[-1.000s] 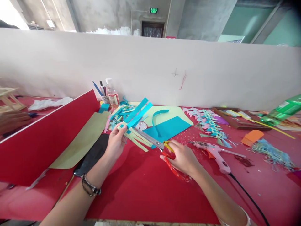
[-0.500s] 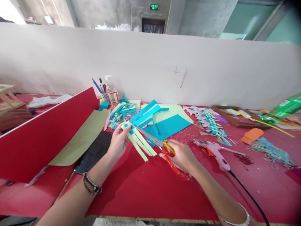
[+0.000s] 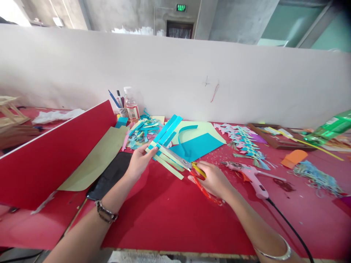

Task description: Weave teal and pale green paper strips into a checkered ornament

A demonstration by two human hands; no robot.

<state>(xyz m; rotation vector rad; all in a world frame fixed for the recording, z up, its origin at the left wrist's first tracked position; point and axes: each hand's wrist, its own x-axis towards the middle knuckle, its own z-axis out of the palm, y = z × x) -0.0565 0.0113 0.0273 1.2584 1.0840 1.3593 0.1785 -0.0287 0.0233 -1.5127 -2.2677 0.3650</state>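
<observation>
Woven paper strips, frame centre, look light, bendy, easily torn (probably best pinched at the crossed end), left hand's fingers clamped there, right hand's fingers wrapped round scissors.

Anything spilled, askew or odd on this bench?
The green bottle at the far right is tilted, whereas the clear bottle stands upright. Paper scraps lie in a messy heap near the latter. No liquid spill is visible.
</observation>
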